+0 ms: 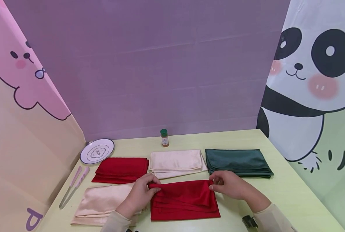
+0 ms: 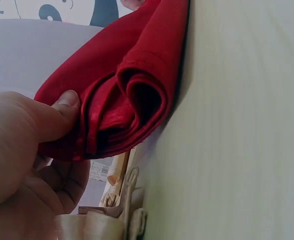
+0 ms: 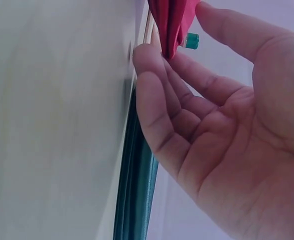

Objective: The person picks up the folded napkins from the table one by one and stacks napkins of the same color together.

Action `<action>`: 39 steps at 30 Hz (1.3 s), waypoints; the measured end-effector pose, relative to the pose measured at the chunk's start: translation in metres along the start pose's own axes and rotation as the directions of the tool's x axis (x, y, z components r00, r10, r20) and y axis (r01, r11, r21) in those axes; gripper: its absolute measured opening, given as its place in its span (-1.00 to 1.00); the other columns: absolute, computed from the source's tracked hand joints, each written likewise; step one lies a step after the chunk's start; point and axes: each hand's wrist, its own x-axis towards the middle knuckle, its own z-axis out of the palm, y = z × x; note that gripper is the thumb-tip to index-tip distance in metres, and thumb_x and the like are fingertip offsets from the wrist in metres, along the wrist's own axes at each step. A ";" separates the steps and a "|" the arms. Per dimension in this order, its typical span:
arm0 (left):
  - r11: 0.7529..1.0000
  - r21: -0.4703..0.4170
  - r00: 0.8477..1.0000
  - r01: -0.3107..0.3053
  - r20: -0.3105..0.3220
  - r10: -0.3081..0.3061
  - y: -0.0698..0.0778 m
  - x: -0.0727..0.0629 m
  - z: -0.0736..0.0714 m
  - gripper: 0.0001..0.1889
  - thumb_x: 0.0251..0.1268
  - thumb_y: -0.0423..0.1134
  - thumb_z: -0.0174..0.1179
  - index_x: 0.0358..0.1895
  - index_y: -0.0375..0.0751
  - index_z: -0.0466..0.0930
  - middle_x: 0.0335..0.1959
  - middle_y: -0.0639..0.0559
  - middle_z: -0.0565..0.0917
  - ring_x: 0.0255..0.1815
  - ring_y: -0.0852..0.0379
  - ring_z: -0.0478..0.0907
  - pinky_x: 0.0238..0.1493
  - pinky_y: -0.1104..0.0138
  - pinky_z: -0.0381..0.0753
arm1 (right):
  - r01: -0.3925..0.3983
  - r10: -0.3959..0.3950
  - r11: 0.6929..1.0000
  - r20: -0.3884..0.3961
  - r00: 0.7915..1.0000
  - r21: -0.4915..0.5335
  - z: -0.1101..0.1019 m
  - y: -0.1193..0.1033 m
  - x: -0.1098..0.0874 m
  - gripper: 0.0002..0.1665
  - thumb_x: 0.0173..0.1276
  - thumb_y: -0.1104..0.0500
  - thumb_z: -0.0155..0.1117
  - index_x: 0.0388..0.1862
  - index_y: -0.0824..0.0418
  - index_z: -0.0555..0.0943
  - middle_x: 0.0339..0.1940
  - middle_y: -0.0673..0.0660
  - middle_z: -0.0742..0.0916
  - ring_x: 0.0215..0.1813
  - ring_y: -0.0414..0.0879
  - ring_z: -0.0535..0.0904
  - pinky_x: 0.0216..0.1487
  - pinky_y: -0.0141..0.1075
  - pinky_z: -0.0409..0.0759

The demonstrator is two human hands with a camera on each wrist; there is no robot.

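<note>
A folded red cloth (image 1: 187,203) lies at the front middle of the table, its far edge lifted by both hands. My left hand (image 1: 140,195) pinches its far left corner, thumb on the near face. The left wrist view shows the red cloth (image 2: 142,75) end-on, its layers curled into loops. At the far right corner, my right hand (image 1: 229,185) pinches the fabric between thumb and fingers. In the right wrist view, that corner of the red cloth (image 3: 172,25) sits between the thumb and fingertips of the right hand (image 3: 227,115).
Beyond lie another folded red cloth (image 1: 121,169), a cream cloth (image 1: 176,161) and a dark green cloth (image 1: 237,161). A pale pink cloth (image 1: 103,201) is under the left forearm. Tongs (image 1: 73,187), a plate (image 1: 88,156) and a green-capped jar (image 1: 164,138) stand farther out.
</note>
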 end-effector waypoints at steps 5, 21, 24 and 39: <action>1.000 -0.018 0.999 -0.025 -0.023 0.024 -0.002 0.000 0.002 -0.62 0.20 -0.52 0.48 -0.27 0.18 0.67 -0.23 0.29 0.64 -0.16 0.20 0.50 -0.19 0.40 0.53 | 0.000 0.000 1.000 0.007 1.000 0.012 0.000 0.002 0.001 -0.72 0.35 0.01 0.54 -0.11 0.09 0.67 -0.33 -0.04 0.68 -0.28 -0.07 0.60 -0.30 -0.25 0.61; 0.996 -0.067 0.998 0.058 -0.016 -0.060 0.003 -0.001 0.001 -0.74 0.35 -0.47 0.38 -0.15 0.06 0.66 -0.14 0.10 0.68 -0.52 0.31 0.39 -0.41 0.42 0.49 | 0.050 -0.045 0.997 -0.086 0.995 0.061 -0.001 -0.002 0.002 -0.79 0.47 0.17 0.42 -0.21 0.09 0.50 -0.60 -0.04 0.59 -0.57 -0.23 0.39 -0.46 -0.34 0.41; 0.995 -0.074 0.998 0.063 -0.008 -0.064 0.004 -0.002 0.001 -0.76 0.37 -0.47 0.36 -0.13 0.01 0.63 -0.18 0.12 0.70 -0.31 0.26 0.53 -0.25 0.40 0.55 | 0.057 -0.047 0.995 -0.105 0.993 0.088 -0.001 -0.002 0.002 -0.78 0.48 0.18 0.41 -0.19 0.12 0.49 -0.63 -0.04 0.54 -0.61 -0.24 0.33 -0.49 -0.34 0.39; 0.992 -0.098 0.997 0.075 0.006 -0.075 0.008 -0.002 0.001 -0.67 0.23 -0.52 0.45 -0.08 -0.10 0.59 -0.11 0.09 0.75 -0.02 0.08 0.65 0.00 0.31 0.61 | 0.108 -0.078 0.979 -0.171 0.982 0.173 -0.002 -0.001 0.001 -0.68 0.42 0.32 0.42 -0.08 0.17 0.42 -0.52 0.07 0.58 -0.59 -0.20 0.38 -0.56 -0.32 0.45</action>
